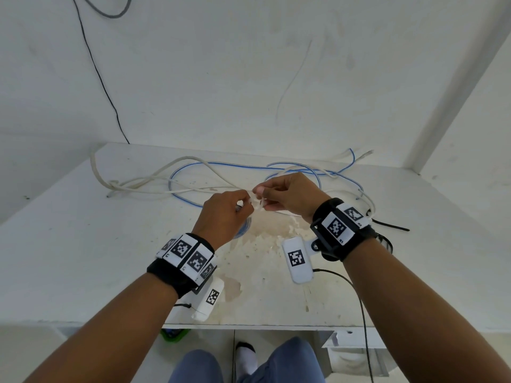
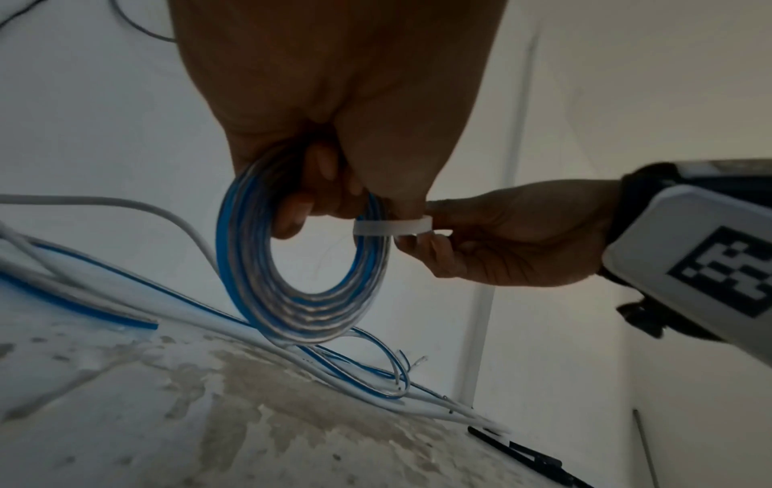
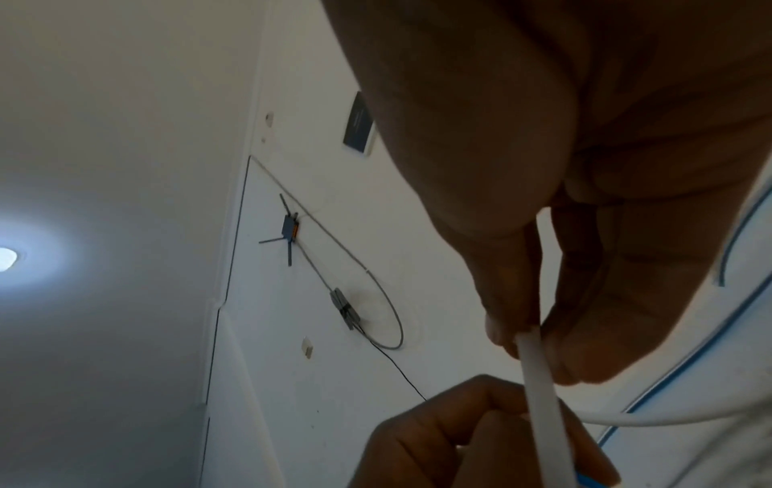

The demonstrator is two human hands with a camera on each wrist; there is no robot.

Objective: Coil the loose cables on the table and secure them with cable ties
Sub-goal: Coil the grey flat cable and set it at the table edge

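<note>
Tying off the blue coil, mid-bench

Left hand [image 2: 334, 109] grips the coil [image 2: 300, 264] just above the bench [image 1: 83, 244]; right hand [image 2: 501, 237] pinches the white tie [image 2: 392, 227] looped round it. Loose cables [image 1: 154, 181] sprawl along the back edge.

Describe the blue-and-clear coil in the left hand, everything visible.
The coil is a small round bundle of several turns of thin cable, clear sheath with blue stripes and a silvery core showing. It hangs upright from the left hand, whose fingers hook through its top. A white cable tie wraps its right side, its end pinched by the right hand. Its lowest turns sit at loose cables on the table; contact unclear.
</note>
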